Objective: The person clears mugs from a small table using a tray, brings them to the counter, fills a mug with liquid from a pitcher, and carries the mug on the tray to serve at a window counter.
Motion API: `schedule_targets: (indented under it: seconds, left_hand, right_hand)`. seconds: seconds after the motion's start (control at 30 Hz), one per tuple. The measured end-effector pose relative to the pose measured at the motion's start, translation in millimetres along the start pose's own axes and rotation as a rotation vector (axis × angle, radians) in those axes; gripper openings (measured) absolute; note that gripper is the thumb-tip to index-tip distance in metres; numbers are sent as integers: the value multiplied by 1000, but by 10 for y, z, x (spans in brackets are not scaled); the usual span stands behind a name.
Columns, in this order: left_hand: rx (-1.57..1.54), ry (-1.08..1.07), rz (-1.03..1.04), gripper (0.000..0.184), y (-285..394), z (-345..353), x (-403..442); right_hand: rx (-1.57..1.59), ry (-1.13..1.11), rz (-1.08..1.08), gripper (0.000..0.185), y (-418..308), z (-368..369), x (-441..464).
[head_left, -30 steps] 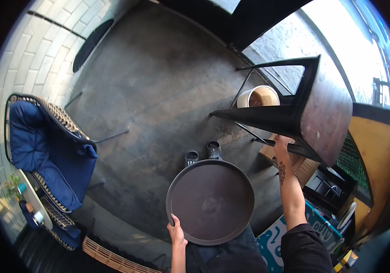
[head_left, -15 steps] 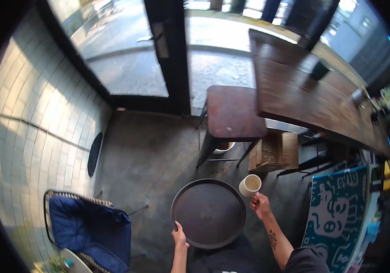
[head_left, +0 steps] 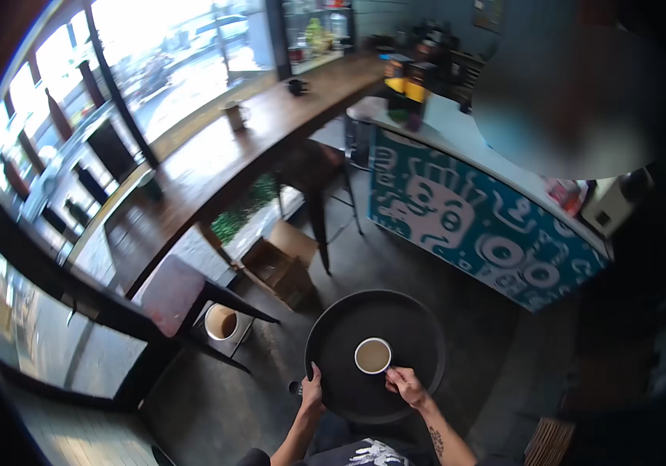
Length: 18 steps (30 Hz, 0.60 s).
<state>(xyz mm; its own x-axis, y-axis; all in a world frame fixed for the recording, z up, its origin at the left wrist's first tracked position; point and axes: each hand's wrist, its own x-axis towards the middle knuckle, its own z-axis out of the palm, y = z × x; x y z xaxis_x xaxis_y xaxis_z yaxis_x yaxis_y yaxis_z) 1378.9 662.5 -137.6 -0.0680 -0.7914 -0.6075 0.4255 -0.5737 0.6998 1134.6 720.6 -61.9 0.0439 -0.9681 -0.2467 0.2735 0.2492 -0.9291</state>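
Observation:
A round dark tray (head_left: pixel 420 335) is out in front of my body. My left hand (head_left: pixel 312 392) grips its left rim, the thumb lying over the edge. A white mug (head_left: pixel 374 356) with a milky brown drink in it is upright over the tray's middle. My right hand (head_left: pixel 407 387) is closed on the mug's handle. Whether the mug's base touches the tray or hovers just above it, I cannot tell.
Ahead left is a long wooden bar table (head_left: pixel 216 167) with cups on it. A stool (head_left: pixel 173 293), a white bucket (head_left: pixel 221 321) and a cardboard box (head_left: pixel 274 272) stand below. A teal patterned counter (head_left: pixel 465 221) is ahead right; a blurred patch covers part of it.
My view has swung right from the door and chair toward the counter. The mug in my right hand has moved from beside the tray to over its middle. My left hand still holds the rim.

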Motion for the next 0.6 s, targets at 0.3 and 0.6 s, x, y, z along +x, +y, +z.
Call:
schedule_targets:
  seconds: [0.3,0.6]
  left_hand:
    - [461,-262,-236,58,-830,2391,-962]
    - [508,-677,-382,52,-1808,4167,-875]
  right_hand:
    - [-169,529,-153,20,-441,-1539,-1896]
    - [-695,1602,-391,10,-997,-3142,-3500]
